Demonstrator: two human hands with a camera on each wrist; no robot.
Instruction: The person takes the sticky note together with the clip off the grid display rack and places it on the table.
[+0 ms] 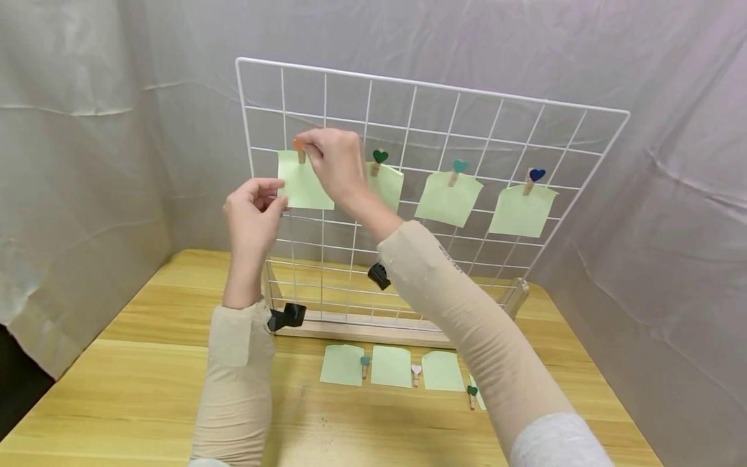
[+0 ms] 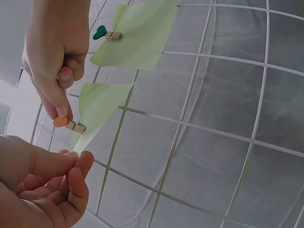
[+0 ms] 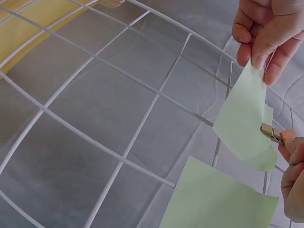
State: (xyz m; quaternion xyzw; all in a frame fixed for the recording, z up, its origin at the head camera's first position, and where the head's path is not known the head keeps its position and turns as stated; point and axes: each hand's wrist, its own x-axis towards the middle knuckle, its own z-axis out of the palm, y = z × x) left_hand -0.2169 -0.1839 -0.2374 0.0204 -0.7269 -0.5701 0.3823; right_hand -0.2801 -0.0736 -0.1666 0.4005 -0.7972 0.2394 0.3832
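Observation:
At the upper left of a white wire grid (image 1: 370, 123), my left hand (image 1: 252, 211) pinches the left edge of a pale green paper note (image 1: 306, 188) between thumb and fingers. Above it, my right hand (image 1: 338, 162) pinches a small wooden clothespin (image 1: 301, 155) by its end with the orange heart. In the left wrist view the clothespin (image 2: 76, 127) sits at the note's top edge. The right wrist view shows its jaws over the paper (image 3: 251, 118), close against the grid wires. A second note (image 1: 386, 185), under a dark green heart clothespin (image 1: 379, 157), is partly hidden by my right hand.
Further right hang notes with a teal heart clothespin (image 1: 458, 170) and a blue heart clothespin (image 1: 533, 178). Several notes lie on the wooden table (image 1: 157, 363) before the grid's wooden base (image 1: 362, 329), with a teal clothespin (image 1: 364, 365), a pink one (image 1: 416, 373) and a green one (image 1: 472, 395).

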